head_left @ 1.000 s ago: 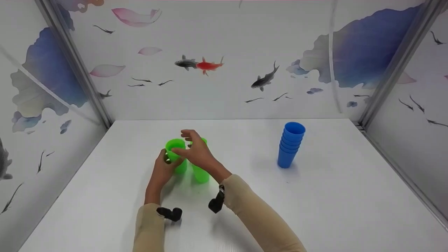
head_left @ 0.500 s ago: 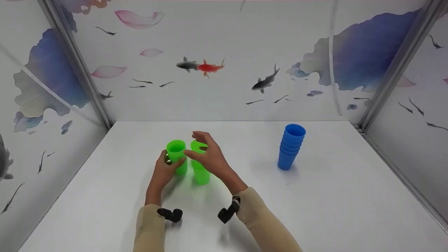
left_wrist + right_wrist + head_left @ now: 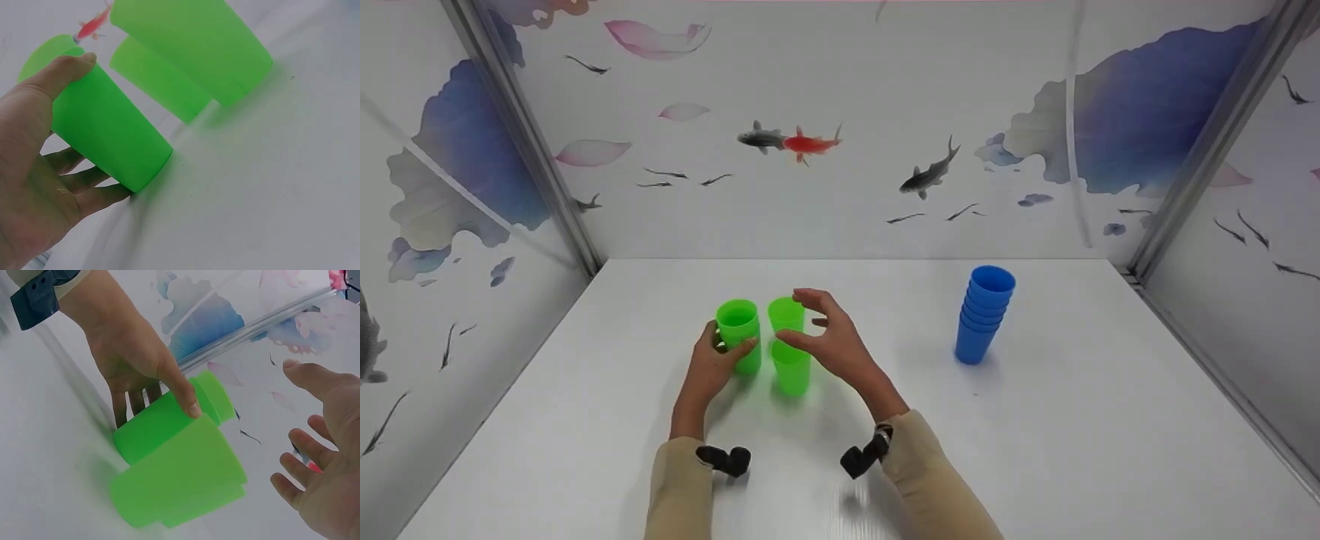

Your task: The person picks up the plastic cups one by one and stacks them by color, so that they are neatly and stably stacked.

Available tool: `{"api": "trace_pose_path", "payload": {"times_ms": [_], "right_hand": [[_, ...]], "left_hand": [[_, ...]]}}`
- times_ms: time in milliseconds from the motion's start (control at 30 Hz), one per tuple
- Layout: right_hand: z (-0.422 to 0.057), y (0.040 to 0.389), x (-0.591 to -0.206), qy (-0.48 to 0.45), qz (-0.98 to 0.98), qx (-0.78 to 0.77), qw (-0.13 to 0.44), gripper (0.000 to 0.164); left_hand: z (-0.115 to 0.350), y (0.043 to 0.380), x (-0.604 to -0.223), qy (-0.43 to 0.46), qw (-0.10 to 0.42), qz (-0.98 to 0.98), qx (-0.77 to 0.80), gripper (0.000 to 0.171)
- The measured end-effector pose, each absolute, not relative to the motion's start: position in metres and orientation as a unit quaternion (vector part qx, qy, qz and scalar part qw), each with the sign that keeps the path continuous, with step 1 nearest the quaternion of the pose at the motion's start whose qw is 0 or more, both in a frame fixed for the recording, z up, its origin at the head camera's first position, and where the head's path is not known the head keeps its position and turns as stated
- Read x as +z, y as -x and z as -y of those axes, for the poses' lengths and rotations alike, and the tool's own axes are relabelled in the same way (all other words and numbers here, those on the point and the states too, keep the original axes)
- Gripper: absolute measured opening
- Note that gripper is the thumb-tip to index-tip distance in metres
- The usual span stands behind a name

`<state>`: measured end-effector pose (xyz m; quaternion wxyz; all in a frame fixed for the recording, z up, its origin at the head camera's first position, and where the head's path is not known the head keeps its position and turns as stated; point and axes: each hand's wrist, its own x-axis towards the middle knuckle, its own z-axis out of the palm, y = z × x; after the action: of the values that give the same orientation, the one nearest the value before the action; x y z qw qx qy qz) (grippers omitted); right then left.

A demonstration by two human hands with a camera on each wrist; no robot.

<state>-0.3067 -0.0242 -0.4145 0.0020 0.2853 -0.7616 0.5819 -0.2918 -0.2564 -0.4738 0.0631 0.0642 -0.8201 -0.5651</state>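
My left hand [image 3: 711, 371] grips a small stack of nested green cups [image 3: 737, 330] standing upright on the table. The thumb presses the near side just under the rim and the fingers wrap round the far side. Just right of the stack stand two lighter green cups, a nearer cup [image 3: 793, 373] and a farther cup [image 3: 785, 311], the nearer one partly covering the farther. My right hand [image 3: 844, 349] hovers right of these two cups, thumb and fingers spread and holding nothing. In the right wrist view a gap shows between the right hand [image 3: 332, 444] and the cups.
A tall stack of nested blue cups [image 3: 979, 322] stands upright farther right on the white table [image 3: 1072, 420]. White panels printed with fish and petals [image 3: 840, 202] close off the back and both sides, with metal posts [image 3: 532, 150] at the corners.
My right hand has drawn back to the right and toward me, away from the green stack and past the lighter cups. My left hand keeps its hold on the stack in the same place.
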Motion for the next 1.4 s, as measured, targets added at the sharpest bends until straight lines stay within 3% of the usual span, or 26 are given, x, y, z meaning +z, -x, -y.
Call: {"api": "trace_pose_path", "payload": {"times_ms": [600, 867, 1400], "right_hand": [[0.010, 0.316, -0.450, -0.282, 0.786, 0.541, -0.098, 0.083], [0.012, 0.316, -0.459, -0.275, 0.792, 0.529, -0.132, 0.081], [0.019, 0.315, -0.455, -0.269, 0.800, 0.525, -0.112, 0.073]], "left_hand": [[0.255, 0.291, -0.477, -0.062, 0.074, 0.819, -0.566, 0.080], [0.256, 0.292, -0.476, -0.054, 0.074, 0.815, -0.572, 0.080], [0.256, 0.292, -0.475, -0.052, 0.071, 0.815, -0.572, 0.079]]}}
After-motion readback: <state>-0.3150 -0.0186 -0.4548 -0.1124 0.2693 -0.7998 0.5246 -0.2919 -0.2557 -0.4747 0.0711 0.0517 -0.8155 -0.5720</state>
